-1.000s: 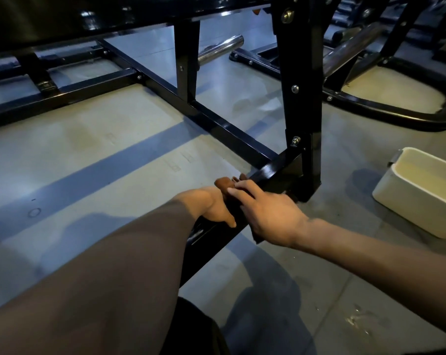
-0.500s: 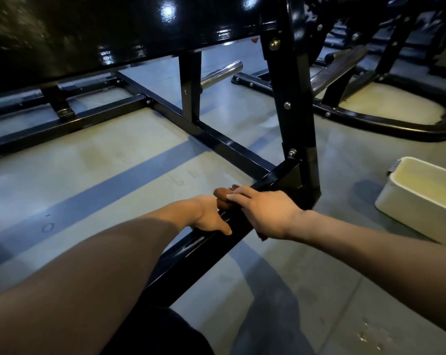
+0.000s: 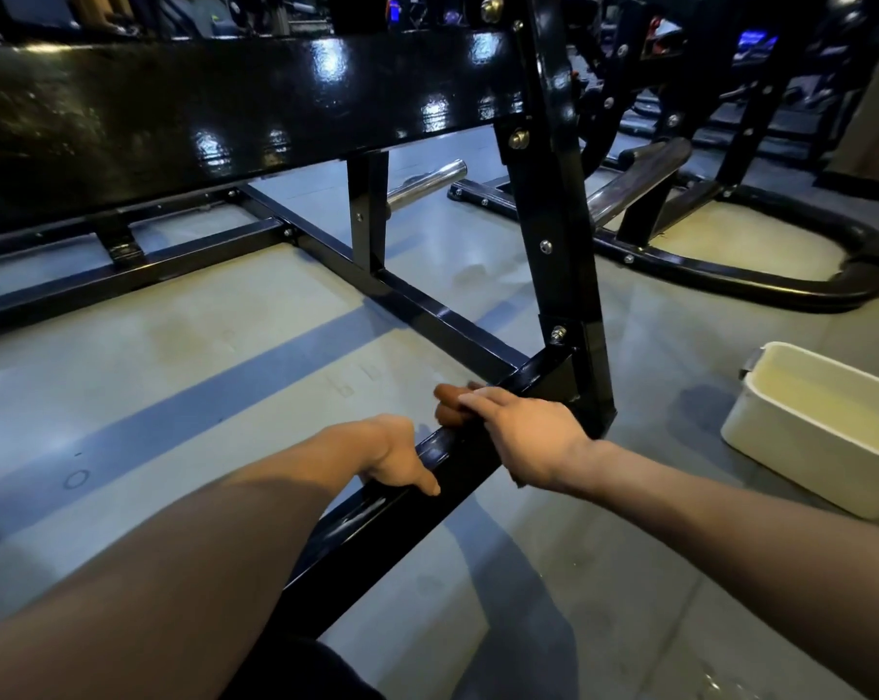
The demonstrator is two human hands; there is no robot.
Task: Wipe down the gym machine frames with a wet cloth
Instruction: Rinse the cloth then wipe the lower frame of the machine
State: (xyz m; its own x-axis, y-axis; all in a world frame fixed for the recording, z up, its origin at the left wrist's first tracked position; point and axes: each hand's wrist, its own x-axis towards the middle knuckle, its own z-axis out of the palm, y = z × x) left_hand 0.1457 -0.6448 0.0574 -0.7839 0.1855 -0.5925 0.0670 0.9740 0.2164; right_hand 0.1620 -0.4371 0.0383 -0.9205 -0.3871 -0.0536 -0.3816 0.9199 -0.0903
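The black gym machine frame has a low floor bar [image 3: 376, 522] that runs from me up to an upright post [image 3: 558, 245]. My right hand [image 3: 528, 437] holds a brown cloth [image 3: 450, 401] against the top of this bar, just short of the post. Its fingers curl over the cloth, which shows only past the fingertips. My left hand [image 3: 397, 457] grips the same bar a little nearer to me. Its thumb lies on top and its fingers go down the far side, out of sight.
A white tub [image 3: 821, 426] of water stands on the grey floor to the right. A glossy black crossbeam [image 3: 255, 103] spans the top. Chrome pegs [image 3: 427, 184] and another machine's curved base [image 3: 780, 275] lie behind the post.
My hands were touching at the cloth; now a gap lies between them, with the left hand lower on the bar. The view has tilted up and shows more of the crossbeam.
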